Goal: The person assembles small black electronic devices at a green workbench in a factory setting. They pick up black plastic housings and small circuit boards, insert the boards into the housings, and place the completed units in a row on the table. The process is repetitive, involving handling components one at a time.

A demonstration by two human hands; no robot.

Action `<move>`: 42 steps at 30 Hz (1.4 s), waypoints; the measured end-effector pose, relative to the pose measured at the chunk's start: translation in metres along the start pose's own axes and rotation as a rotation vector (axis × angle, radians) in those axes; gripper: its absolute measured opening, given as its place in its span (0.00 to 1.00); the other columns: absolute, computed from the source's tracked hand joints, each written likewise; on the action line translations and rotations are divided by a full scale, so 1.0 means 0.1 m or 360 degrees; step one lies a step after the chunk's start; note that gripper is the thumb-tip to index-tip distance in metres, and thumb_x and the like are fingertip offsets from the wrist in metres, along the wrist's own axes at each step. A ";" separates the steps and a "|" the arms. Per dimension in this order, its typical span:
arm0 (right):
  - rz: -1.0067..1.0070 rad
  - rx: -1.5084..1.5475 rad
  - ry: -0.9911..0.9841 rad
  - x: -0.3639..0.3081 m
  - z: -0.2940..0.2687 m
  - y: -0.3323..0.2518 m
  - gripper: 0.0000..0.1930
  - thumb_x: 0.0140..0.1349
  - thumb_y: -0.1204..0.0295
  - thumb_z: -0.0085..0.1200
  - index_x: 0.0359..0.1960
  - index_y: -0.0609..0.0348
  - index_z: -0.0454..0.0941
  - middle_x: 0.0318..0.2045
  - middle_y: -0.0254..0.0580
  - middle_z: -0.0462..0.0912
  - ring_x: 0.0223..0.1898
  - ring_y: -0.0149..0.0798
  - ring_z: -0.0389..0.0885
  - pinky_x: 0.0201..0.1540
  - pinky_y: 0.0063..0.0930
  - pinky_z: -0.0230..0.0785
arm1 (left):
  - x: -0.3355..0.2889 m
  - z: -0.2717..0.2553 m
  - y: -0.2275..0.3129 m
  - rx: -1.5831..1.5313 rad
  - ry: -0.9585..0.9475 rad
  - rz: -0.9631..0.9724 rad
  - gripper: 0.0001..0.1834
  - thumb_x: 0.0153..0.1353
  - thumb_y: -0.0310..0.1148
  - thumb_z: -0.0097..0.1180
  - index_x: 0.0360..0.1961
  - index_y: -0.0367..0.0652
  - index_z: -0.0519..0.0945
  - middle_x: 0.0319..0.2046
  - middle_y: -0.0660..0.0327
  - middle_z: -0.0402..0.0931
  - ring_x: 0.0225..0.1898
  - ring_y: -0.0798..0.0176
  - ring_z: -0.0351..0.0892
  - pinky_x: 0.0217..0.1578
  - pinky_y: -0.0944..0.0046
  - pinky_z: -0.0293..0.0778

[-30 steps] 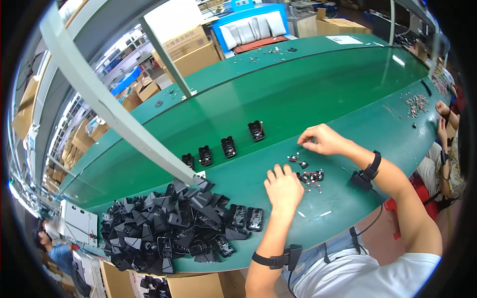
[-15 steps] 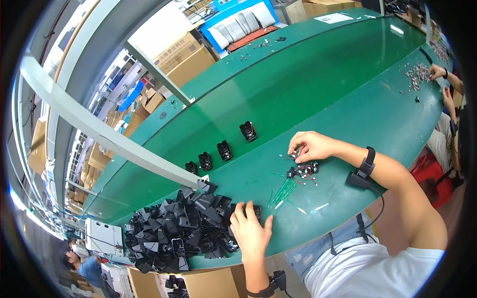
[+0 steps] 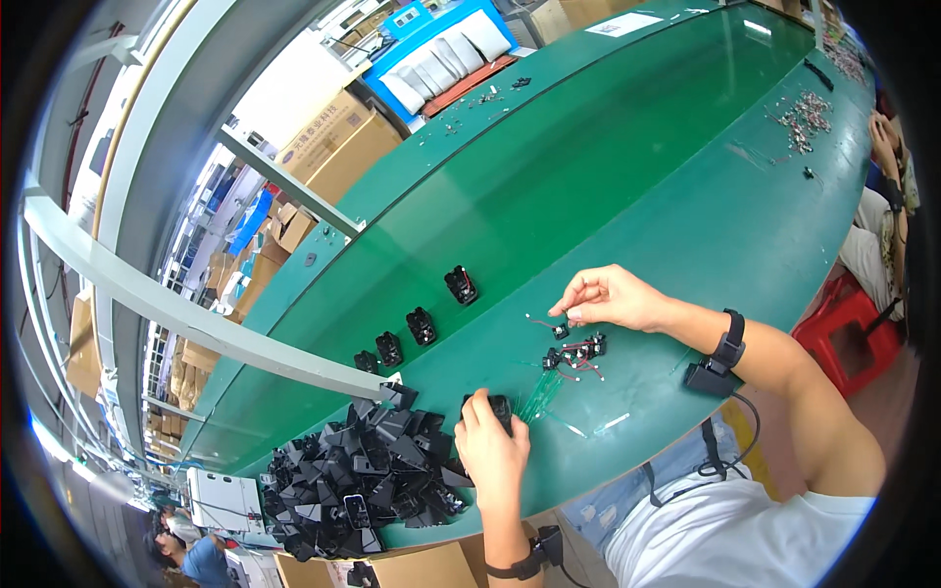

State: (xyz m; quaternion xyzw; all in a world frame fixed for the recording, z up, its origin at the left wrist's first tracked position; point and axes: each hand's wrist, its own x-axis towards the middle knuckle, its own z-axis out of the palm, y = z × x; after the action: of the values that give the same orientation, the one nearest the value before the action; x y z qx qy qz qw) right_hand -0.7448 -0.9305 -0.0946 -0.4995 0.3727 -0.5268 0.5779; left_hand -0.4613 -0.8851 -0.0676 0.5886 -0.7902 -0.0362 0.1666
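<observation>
Matt plastic housings (image 3: 338,470) — smooth, glossy belt (image 3: 549,216)

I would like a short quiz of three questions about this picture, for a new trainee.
1. How many black units sit in a row on the green strip?
2. True or false: the left hand touches a black housing.
3. Which lies nearest the right hand: (a) white box, (b) small wired parts, (c) red stool?
Key: 1. four; 2. true; 3. b.
</observation>
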 end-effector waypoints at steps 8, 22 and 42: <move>0.0081 -0.0089 -0.0013 -0.06 0.06 -0.08 0.07 0.61 0.78 0.63 0.40 0.66 0.83 0.43 0.42 0.84 0.45 0.30 0.84 0.53 0.28 0.76 | 0.40 0.19 0.16 -0.0851 0.0325 0.0206 0.28 0.56 0.25 0.63 0.58 0.37 0.70 0.49 0.51 0.74 0.45 0.56 0.81 0.45 0.61 0.78; -0.0543 -0.0810 0.0038 -0.19 0.22 -0.16 0.06 0.57 0.75 0.67 0.34 0.61 0.83 0.42 0.42 0.83 0.43 0.37 0.83 0.48 0.33 0.77 | 0.58 0.41 0.48 -0.1774 -0.0370 0.0104 0.52 0.49 0.21 0.71 0.73 0.38 0.55 0.61 0.51 0.71 0.56 0.56 0.78 0.51 0.60 0.79; -0.1112 -0.1711 0.0116 -0.19 0.29 -0.18 0.09 0.52 0.73 0.66 0.30 0.60 0.77 0.49 0.43 0.78 0.51 0.49 0.76 0.53 0.40 0.72 | 0.62 0.50 0.44 -0.1110 0.0241 0.0536 0.49 0.40 0.33 0.78 0.66 0.36 0.69 0.51 0.48 0.79 0.50 0.53 0.81 0.45 0.60 0.77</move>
State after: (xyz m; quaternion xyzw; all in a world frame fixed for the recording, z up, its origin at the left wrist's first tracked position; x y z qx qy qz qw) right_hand -0.7248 -0.9055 -0.0722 -0.7933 0.4196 -0.4403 0.0281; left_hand -0.5328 -0.9366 -0.0898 0.3598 -0.8014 -0.2312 0.4181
